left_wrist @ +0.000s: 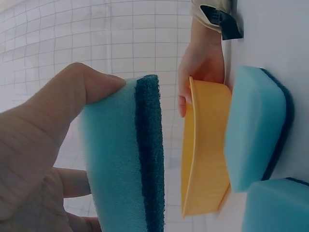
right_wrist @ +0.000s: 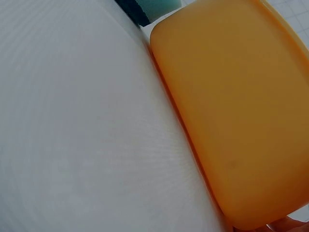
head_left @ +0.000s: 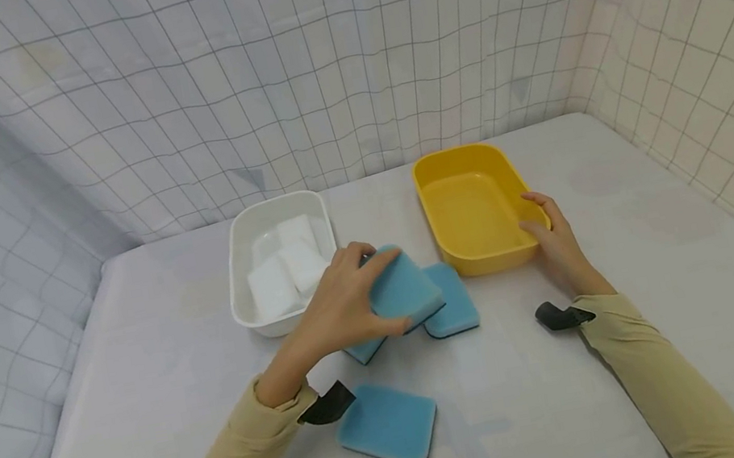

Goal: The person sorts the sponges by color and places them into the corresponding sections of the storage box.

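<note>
My left hand [head_left: 343, 303] pinches a blue sponge [head_left: 403, 288] with a dark scouring side, thumb on one edge and fingers on the opposite one. In the left wrist view this sponge [left_wrist: 116, 159] is raised off the table and tilted on edge. My right hand [head_left: 558, 240] grips the near right corner of a yellow plastic tub [head_left: 475, 214], fingers at its rim. The tub holds nothing. Beneath the held sponge lie two more blue sponges, one of them [head_left: 453, 308] beside the tub and the other [head_left: 365, 350] partly hidden by my left hand.
A white tub [head_left: 237, 285] containing several white wrapped-looking pieces [head_left: 272, 287] stands at the back left, beside my left hand. Another blue sponge [head_left: 389, 426] lies nearer the front of the white-covered table [head_left: 518, 415]. Checked cloth [head_left: 338, 62] hangs behind and along both sides.
</note>
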Tool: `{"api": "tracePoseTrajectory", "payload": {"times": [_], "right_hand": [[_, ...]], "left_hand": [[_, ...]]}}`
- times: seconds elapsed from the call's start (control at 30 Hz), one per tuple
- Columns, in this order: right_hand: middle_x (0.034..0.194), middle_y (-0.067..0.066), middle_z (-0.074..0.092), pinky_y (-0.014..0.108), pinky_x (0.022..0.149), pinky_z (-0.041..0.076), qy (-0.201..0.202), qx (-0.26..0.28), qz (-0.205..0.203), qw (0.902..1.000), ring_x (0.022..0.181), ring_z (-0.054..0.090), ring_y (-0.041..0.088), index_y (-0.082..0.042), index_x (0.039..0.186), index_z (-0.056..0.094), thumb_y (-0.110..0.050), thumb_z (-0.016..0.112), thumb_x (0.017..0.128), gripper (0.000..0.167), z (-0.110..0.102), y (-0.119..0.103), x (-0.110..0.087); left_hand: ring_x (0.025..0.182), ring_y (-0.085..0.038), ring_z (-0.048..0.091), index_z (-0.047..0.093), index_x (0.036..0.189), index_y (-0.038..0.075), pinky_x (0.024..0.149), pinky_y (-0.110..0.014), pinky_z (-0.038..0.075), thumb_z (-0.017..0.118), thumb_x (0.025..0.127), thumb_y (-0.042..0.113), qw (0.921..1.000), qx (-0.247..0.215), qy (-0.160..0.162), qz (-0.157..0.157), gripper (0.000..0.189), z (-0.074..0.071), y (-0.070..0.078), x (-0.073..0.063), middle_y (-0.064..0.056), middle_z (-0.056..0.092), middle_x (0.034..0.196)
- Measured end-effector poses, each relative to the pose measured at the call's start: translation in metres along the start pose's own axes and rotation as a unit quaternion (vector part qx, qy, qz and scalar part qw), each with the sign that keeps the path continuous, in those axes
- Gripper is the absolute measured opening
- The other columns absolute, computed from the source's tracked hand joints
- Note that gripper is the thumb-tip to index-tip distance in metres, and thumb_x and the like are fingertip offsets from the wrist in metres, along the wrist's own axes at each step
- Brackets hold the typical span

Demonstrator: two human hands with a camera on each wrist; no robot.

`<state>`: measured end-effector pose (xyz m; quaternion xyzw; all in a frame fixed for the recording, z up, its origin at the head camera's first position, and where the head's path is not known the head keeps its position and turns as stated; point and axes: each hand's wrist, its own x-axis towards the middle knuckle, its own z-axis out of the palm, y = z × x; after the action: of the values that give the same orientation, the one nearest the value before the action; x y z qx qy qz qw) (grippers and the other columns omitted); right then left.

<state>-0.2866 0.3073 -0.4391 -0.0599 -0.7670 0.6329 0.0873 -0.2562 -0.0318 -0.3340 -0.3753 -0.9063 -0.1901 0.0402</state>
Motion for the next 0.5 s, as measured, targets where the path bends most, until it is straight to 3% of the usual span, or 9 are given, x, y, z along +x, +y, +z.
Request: {"api": "tracePoseTrajectory", "payload": {"times": [0.13,0.33,0.5], "right_hand": [[0.156,0.008,0.017,0.039,0.112,0.026,0.0,0.003,-0.001,1.0,0.141,0.019,0.024,-0.01,0.144,0.027,-0.011,0.044,0.096,0.051,0.0,0.001,-0.001],[0.156,0.008,0.018,0.031,0.107,0.029,0.003,-0.007,-0.004,1.0,0.14,0.02,0.023,-0.011,0.144,0.029,-0.011,0.044,0.095,0.051,-0.001,0.003,0.002],[0.156,0.007,0.018,0.036,0.111,0.027,0.002,-0.006,-0.006,1.0,0.141,0.019,0.022,-0.011,0.144,0.029,-0.011,0.044,0.095,0.051,-0.001,0.004,0.004]], "left_hand": [[0.108,-0.028,0.045,0.049,0.136,0.014,0.085,-0.04,0.044,0.077,0.069,0.045,1.0,-0.001,-0.002,0.006,0.08,0.0,0.001,0.009,-0.016,0.047,0.127],[0.108,-0.028,0.044,0.048,0.137,0.015,0.086,-0.039,0.043,0.077,0.07,0.045,0.9999,-0.015,-0.004,0.003,0.079,0.001,0.004,0.02,-0.016,0.046,0.127],[0.111,-0.027,0.042,0.046,0.139,0.016,0.088,-0.04,0.043,0.076,0.071,0.047,0.9996,-0.022,-0.015,-0.008,0.08,0.002,0.007,0.028,-0.014,0.044,0.13]]}}
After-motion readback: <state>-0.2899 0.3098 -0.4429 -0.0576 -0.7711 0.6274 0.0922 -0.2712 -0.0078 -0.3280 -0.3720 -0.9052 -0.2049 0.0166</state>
